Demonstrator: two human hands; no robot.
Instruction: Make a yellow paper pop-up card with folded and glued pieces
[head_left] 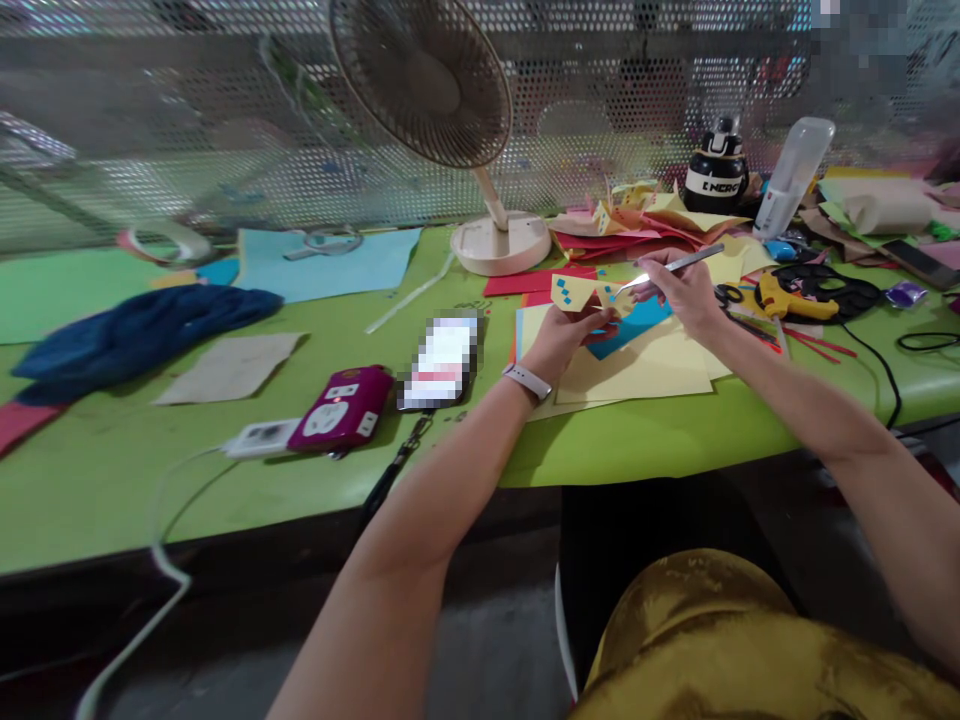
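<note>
My left hand (574,335) pinches a small piece of yellow paper (564,293) that bears several little blue squares. In my right hand (681,288) is a pair of silver tweezers (686,262), held like a pen. Its tip meets the yellow paper beside a blue square (611,297); I cannot tell whether the tip grips that square. Under both hands lie sheets of pale yellow paper (660,372) and a piece of blue paper (630,335). Red paper (517,283) sits just behind my left hand.
A fan (501,245) stands behind the papers. Left of my arm are a phone (442,360), a purple power bank (341,408) and blue cloth (142,335). To the right lie a yellow-handled tool (795,298), a black bottle (714,175) and a clear bottle (795,180).
</note>
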